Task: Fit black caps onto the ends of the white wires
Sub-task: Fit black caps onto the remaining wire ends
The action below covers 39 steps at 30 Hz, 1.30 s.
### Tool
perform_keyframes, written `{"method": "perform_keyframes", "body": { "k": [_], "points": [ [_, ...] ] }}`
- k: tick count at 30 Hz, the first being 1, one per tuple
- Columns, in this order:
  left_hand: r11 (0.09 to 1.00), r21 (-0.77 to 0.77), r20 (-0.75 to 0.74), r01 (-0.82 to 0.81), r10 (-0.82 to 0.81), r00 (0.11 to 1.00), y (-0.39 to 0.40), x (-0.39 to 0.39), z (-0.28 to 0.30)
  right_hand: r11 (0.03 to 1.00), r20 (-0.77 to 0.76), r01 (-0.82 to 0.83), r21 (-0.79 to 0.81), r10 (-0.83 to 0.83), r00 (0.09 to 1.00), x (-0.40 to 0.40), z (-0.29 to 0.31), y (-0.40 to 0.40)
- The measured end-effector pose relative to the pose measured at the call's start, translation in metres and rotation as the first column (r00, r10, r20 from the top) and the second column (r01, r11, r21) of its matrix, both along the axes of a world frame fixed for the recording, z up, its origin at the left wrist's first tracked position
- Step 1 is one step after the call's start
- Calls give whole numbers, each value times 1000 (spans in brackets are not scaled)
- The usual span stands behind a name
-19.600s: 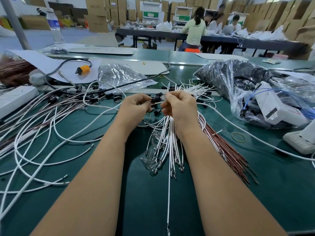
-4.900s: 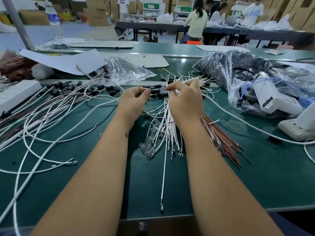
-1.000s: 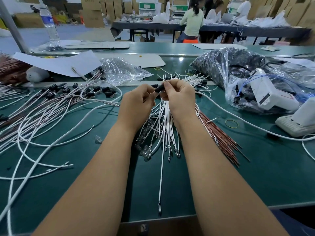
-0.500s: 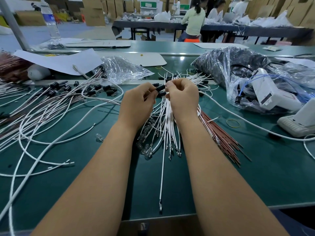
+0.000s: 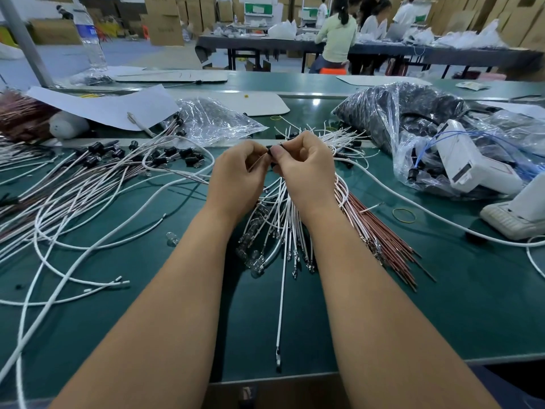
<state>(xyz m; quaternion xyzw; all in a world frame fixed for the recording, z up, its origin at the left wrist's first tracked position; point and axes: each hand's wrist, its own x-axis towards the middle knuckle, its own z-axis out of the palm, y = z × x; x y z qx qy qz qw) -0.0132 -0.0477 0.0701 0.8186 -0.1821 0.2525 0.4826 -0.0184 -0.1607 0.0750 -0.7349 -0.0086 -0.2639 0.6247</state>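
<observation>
My left hand (image 5: 236, 175) and my right hand (image 5: 306, 169) meet above the middle of the green table (image 5: 472, 290). Between their fingertips sits a small black cap (image 5: 270, 149); my right thumb and fingers pinch it, my left fingers pinch a thin white wire end against it. A bundle of white wires (image 5: 287, 228) fans out below my hands, one long wire (image 5: 281, 305) reaching the near edge. Capped white wires (image 5: 97, 184) lie in a heap at the left, their black caps (image 5: 165, 156) in a row.
Brown wires (image 5: 386, 231) lie to the right of the bundle. Small clear bulbs (image 5: 253, 255) rest under my left wrist. Plastic bags (image 5: 413, 119) and a white device (image 5: 472, 163) fill the right side. A clear bag (image 5: 212, 119), paper and a water bottle (image 5: 90, 39) stand behind. People work at a far table.
My hands stay together at the same spot. The right fingers have closed further over the cap, which shows less than half a second ago.
</observation>
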Motion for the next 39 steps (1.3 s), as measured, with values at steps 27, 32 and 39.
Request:
{"method": "perform_keyframes", "body": {
  "k": [27,32,39],
  "points": [
    [921,-343,-110,187,-237,965,1,-2,4,961,158,-257,103,240,958,-2,4,1],
    [906,-382,-84,183,-231,969,2,-2,6,952,178,-283,113,261,949,-1,3,2],
    [913,-378,-96,155,-205,974,3,-1,5,965,148,-240,103,224,963,-4,6,1]
  ]
}}
